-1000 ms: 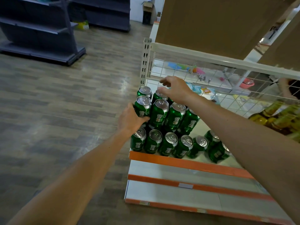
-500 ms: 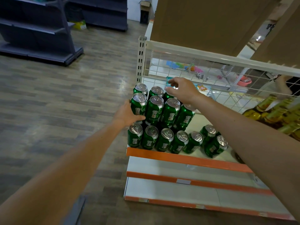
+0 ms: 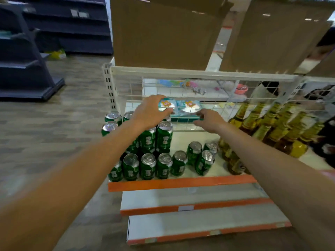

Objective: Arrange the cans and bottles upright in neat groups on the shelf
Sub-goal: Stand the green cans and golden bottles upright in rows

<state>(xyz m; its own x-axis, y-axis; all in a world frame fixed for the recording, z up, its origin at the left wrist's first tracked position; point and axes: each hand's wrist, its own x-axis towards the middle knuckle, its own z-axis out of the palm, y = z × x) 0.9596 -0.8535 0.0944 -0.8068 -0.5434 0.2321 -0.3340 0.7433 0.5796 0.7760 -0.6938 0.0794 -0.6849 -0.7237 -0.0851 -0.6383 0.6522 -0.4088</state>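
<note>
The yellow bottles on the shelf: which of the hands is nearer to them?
Right. The right hand is just left of the yellow bottles; the left hand is farther left, above the stacked green cans.

left hand [image 3: 151, 113] leaves the side of the can stack [image 3: 164, 136], now sits above its back row, palm down, grip unclear. right hand [image 3: 210, 119] moves off the rear cans to the right, clear of the stack, fingers loosely curled near the mesh [image 3: 130, 91]. view swings right, bottles [image 3: 272, 127] now mostly in frame
</note>
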